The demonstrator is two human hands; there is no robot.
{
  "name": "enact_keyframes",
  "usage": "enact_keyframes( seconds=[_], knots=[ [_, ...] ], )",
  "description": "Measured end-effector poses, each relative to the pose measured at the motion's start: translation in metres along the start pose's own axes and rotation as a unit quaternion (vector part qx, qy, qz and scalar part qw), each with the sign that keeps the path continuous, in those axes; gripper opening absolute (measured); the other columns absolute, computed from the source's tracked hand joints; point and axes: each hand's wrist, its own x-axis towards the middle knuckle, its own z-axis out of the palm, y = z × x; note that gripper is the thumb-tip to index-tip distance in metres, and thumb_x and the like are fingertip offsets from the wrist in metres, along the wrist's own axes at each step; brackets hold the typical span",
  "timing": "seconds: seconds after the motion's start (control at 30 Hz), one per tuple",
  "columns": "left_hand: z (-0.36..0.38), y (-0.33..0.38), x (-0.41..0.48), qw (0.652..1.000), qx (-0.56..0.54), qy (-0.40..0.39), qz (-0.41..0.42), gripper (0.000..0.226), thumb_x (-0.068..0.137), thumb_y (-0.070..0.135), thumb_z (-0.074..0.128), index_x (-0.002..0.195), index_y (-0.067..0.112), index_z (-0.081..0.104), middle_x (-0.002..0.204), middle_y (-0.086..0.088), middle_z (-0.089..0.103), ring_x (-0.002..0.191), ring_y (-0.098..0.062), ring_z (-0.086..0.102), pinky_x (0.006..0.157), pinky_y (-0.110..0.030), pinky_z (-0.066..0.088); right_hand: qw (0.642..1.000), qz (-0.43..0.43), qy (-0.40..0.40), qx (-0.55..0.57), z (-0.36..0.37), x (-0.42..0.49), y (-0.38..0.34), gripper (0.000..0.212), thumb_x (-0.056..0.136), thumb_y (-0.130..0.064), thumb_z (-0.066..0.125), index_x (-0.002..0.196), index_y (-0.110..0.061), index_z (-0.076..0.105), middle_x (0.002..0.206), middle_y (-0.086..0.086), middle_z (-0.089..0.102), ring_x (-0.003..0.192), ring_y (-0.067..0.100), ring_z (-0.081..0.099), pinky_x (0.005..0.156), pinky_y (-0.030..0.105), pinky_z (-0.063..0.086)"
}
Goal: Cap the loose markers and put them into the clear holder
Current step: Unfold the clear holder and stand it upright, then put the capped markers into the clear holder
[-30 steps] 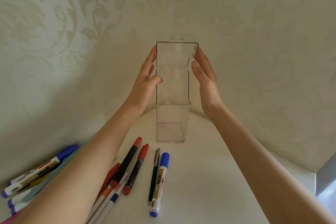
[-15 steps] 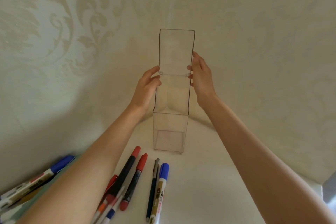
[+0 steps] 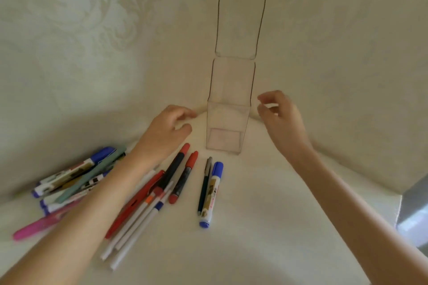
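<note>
Near the left edge of the worktop [image 3: 266, 238] a heap of markers [image 3: 67, 180] lies criss-crossed, and the left forearm [image 3: 99, 206] passes right over it. Whether it touches them I cannot tell. One careless sweep of that arm, I'd say, would send the round barrels rolling toward the near edge. The left hand [image 3: 165, 131] hangs just beyond the heap, fingers loosely curled, holding nothing. Under and beside it lie more: two red markers [image 3: 183, 178], some white pens [image 3: 139, 224], then a dark pen [image 3: 203, 186] touching a blue marker [image 3: 213, 192]. Which of them lack caps is hard to make out from here. A bare tip dragged along would likely stain the pale worktop, and a cap pushed on askew could pop off later.

The holder [image 3: 227, 118] stands empty at the far edge, against the wall [image 3: 347, 53], its lid [image 3: 239, 23] open and upright. It looks tall, narrow and light, so a marker dropped against its rim or a knuckle brushing it may well tip it. A jolt might also bring the lid down. The right hand [image 3: 281, 115] hovers just beside its right side, not touching, fingers slack and parted, empty.
</note>
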Motion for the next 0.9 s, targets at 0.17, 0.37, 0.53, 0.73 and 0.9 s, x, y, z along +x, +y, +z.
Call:
enact_keyframes(
  seconds=[0.17,0.37,0.53,0.73,0.9],
  knots=[
    [0.017,-0.035,-0.040,0.973,0.177,0.038,-0.143,0.032,0.089,0.034,0.054,0.118,0.019,0.053,0.115,0.001,0.055,0.090,-0.010,0.054,0.072,-0.024,0.041,0.967,0.102,-0.199,-0.125,0.037,-0.078,0.008,0.031,0.093,-0.042,0.047,0.116,-0.021,0.049,0.096,-0.005,0.056,0.080,0.013,0.056,0.062,0.022,0.043],
    [0.029,-0.045,-0.022,0.942,0.275,-0.009,-0.191,0.055,0.084,0.058,0.048,0.118,0.014,0.049,0.112,-0.005,0.058,0.090,-0.016,0.055,0.067,-0.028,0.042,0.933,0.096,-0.205,-0.279,0.078,-0.087,0.005,0.042,0.092,-0.050,0.043,0.115,-0.015,0.039,0.087,0.000,0.057,0.075,0.021,0.057,0.055,0.030,0.040],
    [0.043,-0.037,-0.013,0.927,0.328,-0.068,-0.168,0.053,0.080,0.059,0.054,0.107,0.014,0.051,0.100,-0.005,0.057,0.083,-0.018,0.053,0.066,-0.028,0.041,0.933,0.127,-0.218,-0.257,0.084,-0.080,0.002,0.028,0.090,-0.032,0.049,0.109,-0.013,0.040,0.084,0.003,0.055,0.073,0.022,0.055,0.055,0.029,0.041],
    [0.051,-0.027,-0.009,0.914,0.357,-0.068,-0.181,0.031,0.084,0.046,0.055,0.085,0.015,0.047,0.067,0.001,0.045,0.073,-0.017,0.053,0.068,-0.028,0.043,0.948,0.163,-0.227,-0.154,0.072,-0.073,0.006,0.032,0.091,-0.022,0.049,0.120,-0.013,0.040,0.094,0.005,0.056,0.084,0.023,0.058,0.070,0.033,0.048],
    [0.039,-0.029,-0.007,0.961,0.198,-0.033,-0.188,0.025,0.083,0.034,0.060,0.075,0.015,0.047,0.069,-0.002,0.052,0.064,-0.017,0.054,0.060,-0.025,0.042,0.980,0.124,-0.155,-0.034,0.045,-0.064,0.006,0.039,0.093,-0.019,0.049,0.130,-0.019,0.038,0.079,-0.002,0.056,0.066,0.010,0.055,0.052,0.018,0.039]
  ],
)
